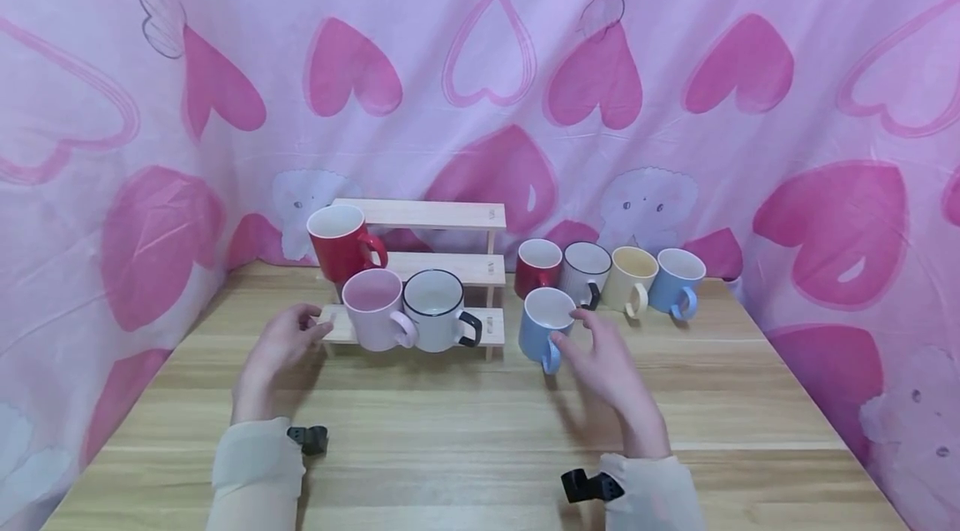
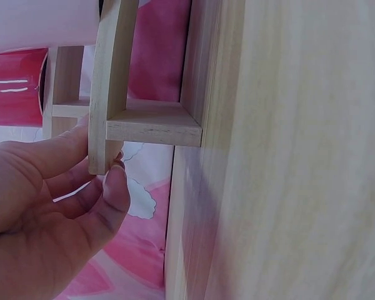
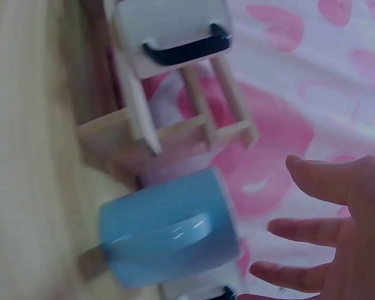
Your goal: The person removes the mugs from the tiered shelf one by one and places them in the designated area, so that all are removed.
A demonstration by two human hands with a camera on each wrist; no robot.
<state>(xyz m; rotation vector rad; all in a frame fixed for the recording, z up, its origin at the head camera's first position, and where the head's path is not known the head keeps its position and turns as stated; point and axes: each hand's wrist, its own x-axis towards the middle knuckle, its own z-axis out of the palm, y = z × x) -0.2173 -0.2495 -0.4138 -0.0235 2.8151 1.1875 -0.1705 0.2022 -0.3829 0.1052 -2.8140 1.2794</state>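
At the left end of a three-step wooden rack [image 1: 491,337], my left hand [image 1: 283,341] pinches the end of the lowest board [image 2: 100,125] between thumb and fingers. A pink mug [image 1: 372,314] and a white mug with black rim and handle [image 1: 433,318] stand on that lowest step. On the middle step, at the left, is a larger-looking red mug [image 1: 337,243]. Right of the rack a light blue mug [image 1: 543,331] stands upright on the table, its handle toward me. Beside it is my right hand [image 1: 603,360]; the right wrist view shows its fingers [image 3: 306,231] spread and apart from the mug.
Behind the blue mug stand a small red mug [image 1: 537,271], a white mug with black handle [image 1: 585,268], a cream mug [image 1: 632,277] and another blue mug [image 1: 675,281] in a row. A pink heart-print curtain [image 1: 480,56] hangs around the wooden table [image 1: 450,448].
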